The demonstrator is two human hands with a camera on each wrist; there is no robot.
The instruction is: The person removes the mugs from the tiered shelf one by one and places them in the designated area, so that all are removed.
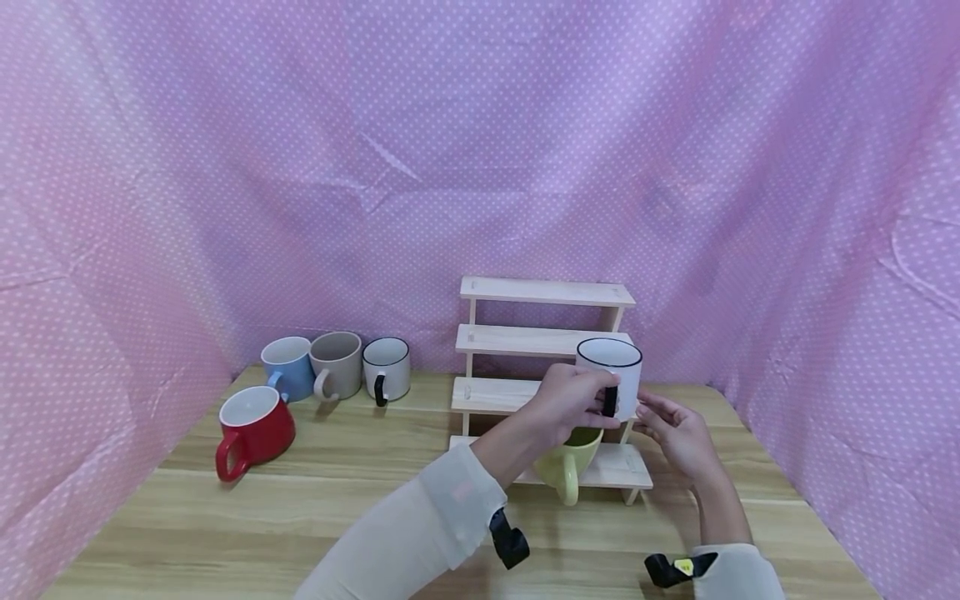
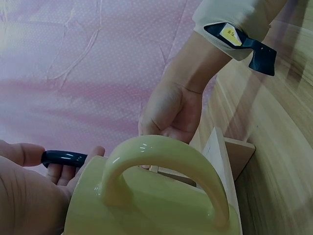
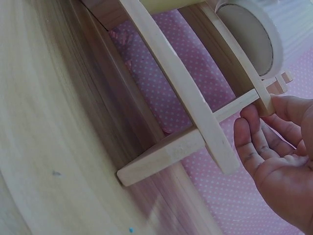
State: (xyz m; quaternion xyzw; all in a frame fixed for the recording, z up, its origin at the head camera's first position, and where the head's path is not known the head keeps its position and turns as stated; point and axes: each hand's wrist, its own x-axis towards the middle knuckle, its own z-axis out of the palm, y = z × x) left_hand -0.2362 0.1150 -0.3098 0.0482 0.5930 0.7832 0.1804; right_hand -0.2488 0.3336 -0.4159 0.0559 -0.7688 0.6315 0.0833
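My left hand (image 1: 573, 400) pinches the black handle of a white mug (image 1: 622, 379) with a black rim, held upright at the right end of a stepped wooden rack (image 1: 491, 396). In the left wrist view the fingers wrap that black handle (image 2: 63, 157). The right wrist view shows the mug's underside (image 3: 247, 41) just over a rack board; contact is unclear. My right hand (image 1: 678, 437) pinches the end of this board between thumb and fingertips. A yellow-green mug (image 1: 558, 468) stands on the lowest step, partly hidden by my left forearm, its handle toward me.
On the table's left stand a blue mug (image 1: 288, 371), a grey mug (image 1: 337, 367), another white mug with black handle (image 1: 388, 371) and a red mug (image 1: 258, 429). A pink dotted curtain (image 1: 420, 167) hangs behind the wooden table (image 1: 337, 508).
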